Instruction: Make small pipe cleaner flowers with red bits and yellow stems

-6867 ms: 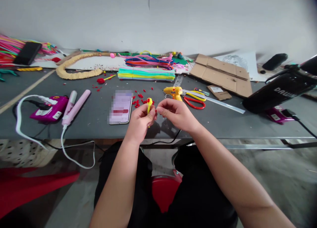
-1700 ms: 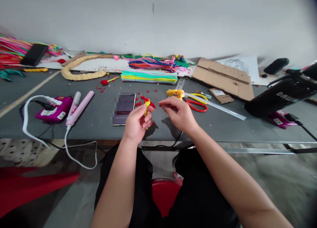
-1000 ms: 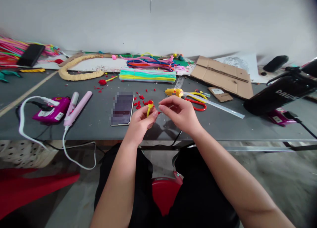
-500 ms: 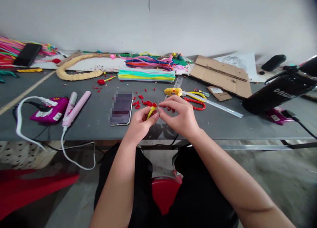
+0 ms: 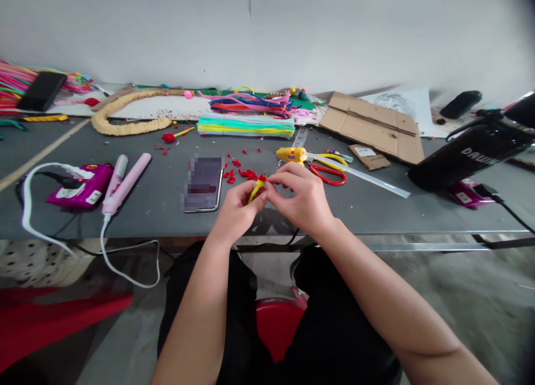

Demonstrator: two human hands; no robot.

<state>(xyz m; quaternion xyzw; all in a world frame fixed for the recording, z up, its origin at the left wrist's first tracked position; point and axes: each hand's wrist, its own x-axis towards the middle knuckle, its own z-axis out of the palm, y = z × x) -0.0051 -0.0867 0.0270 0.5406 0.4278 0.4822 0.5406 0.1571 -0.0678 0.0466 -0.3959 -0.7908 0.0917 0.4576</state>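
Observation:
My left hand (image 5: 238,209) is closed round a yellow fuzzy pipe-cleaner stem (image 5: 256,191) with a small red tip (image 5: 262,178). At that tip, the thumb and index finger of my right hand (image 5: 298,193) are pinched together; what lies between them is too small to make out. Red petal pieces (image 5: 248,174) lie scattered on the table just beyond my left hand. A yellow hot glue gun (image 5: 291,155) with a long clear glue stick (image 5: 376,180) rests behind my right hand, beside red-handled scissors (image 5: 328,174).
A phone (image 5: 204,184) lies left of my hands. Farther left are a pink hair straightener (image 5: 127,184) and a purple power strip (image 5: 79,190). Bundled pipe cleaners (image 5: 246,126), a red flower on a yellow stem (image 5: 169,137) and cardboard (image 5: 371,126) lie behind. A black bottle (image 5: 472,151) stands right.
The fingers of my right hand have drawn slightly closer to the red tip. My left hand keeps its hold on the yellow stem. The view has shifted very slightly.

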